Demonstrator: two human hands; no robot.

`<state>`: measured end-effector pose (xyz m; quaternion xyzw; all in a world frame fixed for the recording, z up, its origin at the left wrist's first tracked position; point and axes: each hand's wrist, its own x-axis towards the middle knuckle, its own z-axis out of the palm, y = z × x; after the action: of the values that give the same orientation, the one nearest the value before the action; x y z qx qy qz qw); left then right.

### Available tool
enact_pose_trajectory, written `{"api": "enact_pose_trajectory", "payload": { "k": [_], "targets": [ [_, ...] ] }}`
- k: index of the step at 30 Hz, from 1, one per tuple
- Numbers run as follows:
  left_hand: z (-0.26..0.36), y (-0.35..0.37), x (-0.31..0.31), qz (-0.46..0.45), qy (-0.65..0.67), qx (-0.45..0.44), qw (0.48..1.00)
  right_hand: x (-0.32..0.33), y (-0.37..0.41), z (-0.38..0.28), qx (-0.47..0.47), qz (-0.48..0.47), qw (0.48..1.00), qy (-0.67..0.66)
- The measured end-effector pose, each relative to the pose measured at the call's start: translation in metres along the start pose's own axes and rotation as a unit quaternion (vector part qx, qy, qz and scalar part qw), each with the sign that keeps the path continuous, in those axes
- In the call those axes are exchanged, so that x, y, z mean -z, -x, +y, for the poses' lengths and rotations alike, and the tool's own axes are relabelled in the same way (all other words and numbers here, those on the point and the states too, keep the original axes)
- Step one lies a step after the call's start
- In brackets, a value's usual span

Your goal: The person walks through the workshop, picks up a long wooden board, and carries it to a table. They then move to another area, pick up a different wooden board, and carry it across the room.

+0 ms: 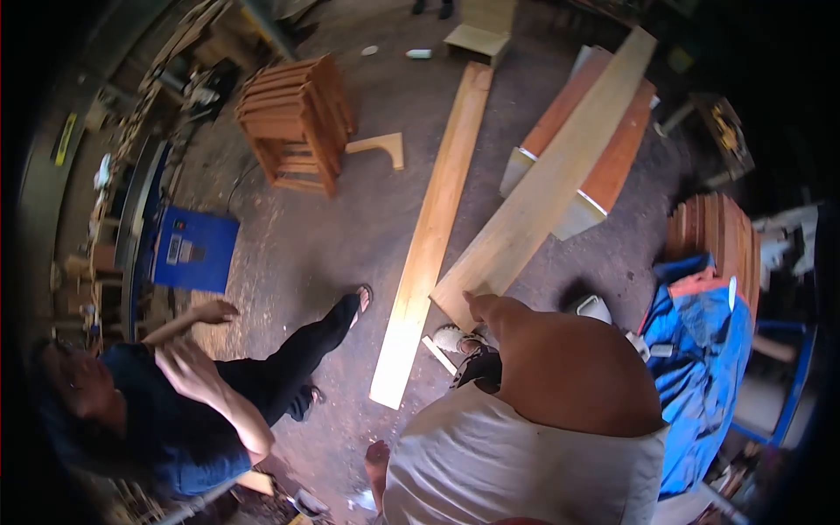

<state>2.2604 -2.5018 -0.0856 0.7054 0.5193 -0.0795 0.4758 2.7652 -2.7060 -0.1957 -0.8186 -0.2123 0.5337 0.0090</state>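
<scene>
My right hand [479, 305] reaches down to the near end of a long pale wooden board [542, 179], with its fingers closed at the board's edge. The far part of this board lies slantwise across reddish panels [612, 166] with pale ends. My left hand [377, 455] hangs low beside my white shirt, fingers curled, with nothing visible in it. Another long, lighter plank [433, 236] lies on the floor left of the board. One of my shoes [464, 339] shows just below the board's near end.
At the left stands a person in dark clothes [184, 437], arms bent. Stacked wooden frames [297, 122] and a curved wood piece [381, 149] are farther off. A blue machine [194, 249] is left; a blue tarp [700, 376] and stacked boards [713, 232] are right.
</scene>
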Motion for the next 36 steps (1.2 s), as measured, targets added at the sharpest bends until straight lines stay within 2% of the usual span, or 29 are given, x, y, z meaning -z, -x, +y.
{"api": "enact_pose_trajectory", "payload": {
  "k": [1, 8, 13, 14, 15, 16, 19, 21, 23, 24, 25, 26, 28, 29, 32, 33, 36],
  "targets": [
    [-0.012, -0.009, 0.006, -0.009, -0.001, -0.032, 0.999, -0.003, 0.000, 0.006, -0.001, 0.002, 1.000, -0.008],
    [-0.036, -0.057, 0.026, -0.046, -0.029, -0.051, 0.997, -0.027, 0.010, 0.020, 0.002, 0.029, 0.999, -0.020],
    [-0.089, -0.054, 0.051, -0.017, -0.036, -0.119, 0.992, -0.069, 0.003, -0.009, 0.047, 0.025, 0.995, 0.082],
    [-0.107, -0.052, 0.061, -0.019, 0.012, -0.116, 0.993, -0.081, -0.006, -0.020, 0.062, 0.017, 0.991, 0.119],
    [-0.132, -0.054, 0.070, -0.021, 0.073, -0.113, 0.991, -0.091, -0.012, -0.032, 0.078, 0.009, 0.984, 0.162],
    [-0.158, -0.053, 0.078, -0.064, 0.309, -0.050, 0.948, -0.099, -0.018, -0.047, 0.093, -0.004, 0.974, 0.207],
    [-0.248, -0.042, 0.100, -0.019, 0.302, -0.101, 0.948, -0.122, -0.031, -0.095, 0.132, -0.021, 0.942, 0.307],
    [-0.314, -0.032, 0.103, 0.059, 0.295, -0.095, 0.949, -0.116, 0.032, -0.154, 0.107, 0.025, 0.986, 0.128],
    [-0.357, 0.002, 0.110, 0.060, 0.351, -0.066, 0.932, -0.111, 0.087, -0.210, 0.102, 0.028, 0.985, 0.134],
    [-0.370, 0.018, 0.114, 0.044, 0.388, -0.043, 0.920, -0.111, 0.097, -0.235, 0.091, 0.031, 0.989, 0.115],
    [-0.380, 0.031, 0.115, 0.040, 0.488, 0.026, 0.871, -0.111, 0.095, -0.251, 0.096, 0.028, 0.990, 0.104],
    [-0.389, 0.046, 0.112, 0.050, 0.498, 0.024, 0.866, -0.110, 0.094, -0.268, 0.103, 0.029, 0.987, 0.117],
    [-0.397, 0.074, 0.097, 0.151, 0.367, 0.020, 0.918, -0.108, 0.097, -0.299, 0.102, 0.031, 0.988, 0.112],
    [-0.400, 0.074, 0.092, 0.157, 0.374, 0.023, 0.914, -0.107, 0.095, -0.316, 0.099, 0.020, 0.986, 0.134],
    [-0.435, 0.050, 0.058, 0.080, 0.533, 0.020, 0.842, -0.113, 0.065, -0.348, 0.122, 0.024, 0.982, 0.145],
    [-0.435, 0.045, 0.056, 0.071, 0.540, 0.028, 0.838, -0.113, 0.067, -0.363, 0.125, 0.021, 0.980, 0.152],
    [-0.423, 0.028, 0.074, 0.084, 0.485, 0.061, 0.868, -0.108, 0.061, -0.409, 0.132, 0.019, 0.972, 0.195]
  ]
}}
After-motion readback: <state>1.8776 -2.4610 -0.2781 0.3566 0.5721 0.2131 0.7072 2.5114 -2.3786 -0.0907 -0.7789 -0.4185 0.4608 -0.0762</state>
